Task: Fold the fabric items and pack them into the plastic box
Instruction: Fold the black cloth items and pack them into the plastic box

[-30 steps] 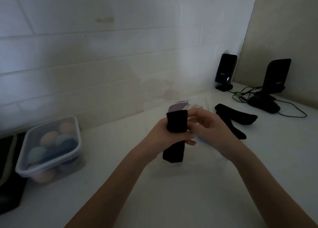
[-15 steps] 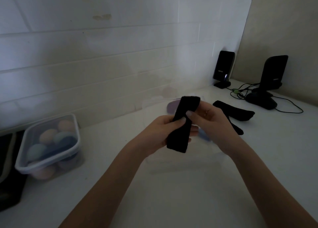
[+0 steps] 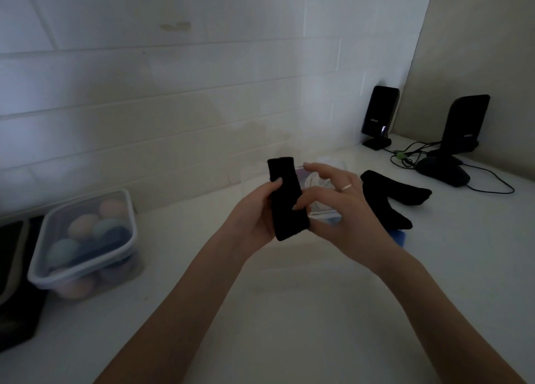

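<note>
**A:** What is in front of the person right now?

**B:** A dim white counter against a white tiled wall. Both bare arms reach forward. The left hand [image 3: 254, 210] is clamped on a folded black sock [image 3: 286, 199], thumb across its front, holding it upright and slightly tilted above the counter. The right hand [image 3: 341, 207] is half open, fingers spread; its thumb touches the sock's right edge, so it steadies more than grips.

**B:** Just behind the hands sits a clear plastic box [image 3: 327, 207], hard to make out, with pale items inside.

**A:** Are other fabrics left?

**B:** Yes. Two loose black socks [image 3: 390, 198] lie crossed on the counter to the right, near a pair of black speakers [image 3: 379, 117]. Far left, a lidded container of pastel balls [image 3: 86, 239] stands apart.

**A:** Which step is this?

**B:** Likely finishing the fold of this sock. Next, it probably needs lowering into the box behind, kept pinched so the fold does not spring open. The loose socks remain unfolded.
</note>
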The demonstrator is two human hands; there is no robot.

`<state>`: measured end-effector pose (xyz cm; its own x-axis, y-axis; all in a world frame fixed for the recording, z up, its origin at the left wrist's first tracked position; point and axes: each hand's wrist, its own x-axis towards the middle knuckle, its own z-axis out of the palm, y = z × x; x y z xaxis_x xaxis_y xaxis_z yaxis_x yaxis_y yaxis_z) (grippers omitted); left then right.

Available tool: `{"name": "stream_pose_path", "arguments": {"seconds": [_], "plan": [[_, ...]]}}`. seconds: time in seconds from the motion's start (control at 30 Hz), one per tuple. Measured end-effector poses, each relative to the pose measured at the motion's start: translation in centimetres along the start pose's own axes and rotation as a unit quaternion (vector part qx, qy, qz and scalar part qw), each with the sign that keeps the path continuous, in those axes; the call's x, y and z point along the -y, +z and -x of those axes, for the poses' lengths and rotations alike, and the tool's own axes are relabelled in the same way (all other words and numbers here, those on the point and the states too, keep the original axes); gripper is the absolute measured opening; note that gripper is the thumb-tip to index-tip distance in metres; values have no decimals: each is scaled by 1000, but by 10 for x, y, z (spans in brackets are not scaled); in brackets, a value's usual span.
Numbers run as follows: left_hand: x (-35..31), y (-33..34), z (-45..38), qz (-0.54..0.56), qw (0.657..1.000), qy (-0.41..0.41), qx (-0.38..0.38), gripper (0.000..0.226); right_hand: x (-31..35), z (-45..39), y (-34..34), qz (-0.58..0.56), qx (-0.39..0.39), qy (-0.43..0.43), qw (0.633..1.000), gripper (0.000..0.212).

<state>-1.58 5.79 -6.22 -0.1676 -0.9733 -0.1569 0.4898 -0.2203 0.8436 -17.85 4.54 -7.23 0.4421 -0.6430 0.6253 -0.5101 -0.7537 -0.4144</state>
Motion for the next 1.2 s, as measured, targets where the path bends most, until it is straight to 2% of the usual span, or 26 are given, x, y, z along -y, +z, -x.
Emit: {"name": "stream_pose_path", "arguments": {"seconds": [0.13,0.23,0.33,0.43,0.47,0.57,0.63,0.77,0.9,1.03,1.2], "plan": [[1,-5,-3,-10,999,34,2,35,4,1,-4,-37,34,-10,999,27],[2,-4,-4,-16,999,49,-4,33,3,2,-1,10,61,-39,997,37],[2,-2,-4,-1,999,40,-8,32,1,2,1,13,51,-37,998,25],[2,-1,-3,-20,996,88,-13,23,6,0,-2,-38,28,-42,998,24],[4,-1,-2,-35,993,108,-19,20,8,0,-2,-73,14,-30,997,26],[9,4,0,-107,986,130,-13,24,9,-3,-1,-216,-37,74,973,34],[11,6,1,-138,981,133,0,27,5,-4,1,-243,-56,110,962,34],[11,7,3,-159,978,131,19,24,-3,-4,1,-269,-66,173,945,17],[12,7,5,-172,977,113,46,26,-1,-4,-1,-296,-65,174,937,13],[10,4,6,-183,977,81,66,28,1,-5,1,-250,-74,168,951,13],[11,5,5,-146,984,83,58,29,2,-6,1,-257,-59,163,951,24]]}}
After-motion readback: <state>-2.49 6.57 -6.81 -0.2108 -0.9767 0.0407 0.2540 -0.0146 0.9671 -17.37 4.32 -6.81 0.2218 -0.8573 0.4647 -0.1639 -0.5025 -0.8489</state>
